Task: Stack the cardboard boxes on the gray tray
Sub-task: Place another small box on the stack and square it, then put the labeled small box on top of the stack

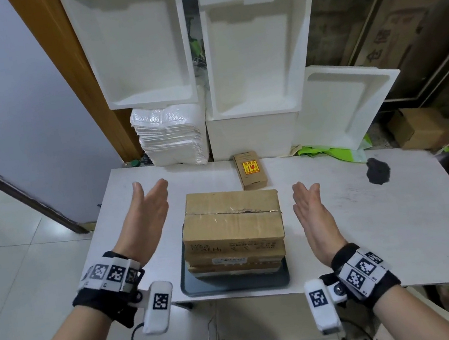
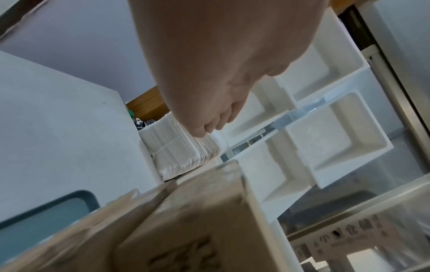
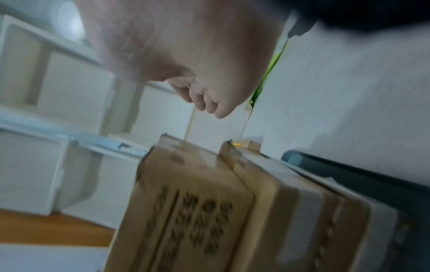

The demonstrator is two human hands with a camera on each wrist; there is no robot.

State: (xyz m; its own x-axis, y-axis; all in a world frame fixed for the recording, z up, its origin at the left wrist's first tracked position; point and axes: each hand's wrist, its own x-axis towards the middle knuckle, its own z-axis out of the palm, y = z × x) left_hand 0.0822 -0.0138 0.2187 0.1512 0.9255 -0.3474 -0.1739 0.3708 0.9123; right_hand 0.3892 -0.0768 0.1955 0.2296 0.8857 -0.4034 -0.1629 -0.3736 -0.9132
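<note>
Boxes (image 1: 233, 221) sit stacked on the tray (image 1: 235, 285) right between both flat, empty hands, left (image 1: 143, 215) and right (image 1: 313, 211), touching neither.

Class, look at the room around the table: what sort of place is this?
Probably a packing or storage room: white foam box shells stand stacked behind the table, beside a pile of white padded mailers, with printed brown cartons along the wall.

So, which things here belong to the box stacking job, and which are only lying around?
Part of the job:
- gray tray
- stack of cardboard boxes on the tray
- small cardboard box, apart on the table
- left hand and right hand, both open

Lying about:
- foam trays
- pile of white bags
- black stain
</note>
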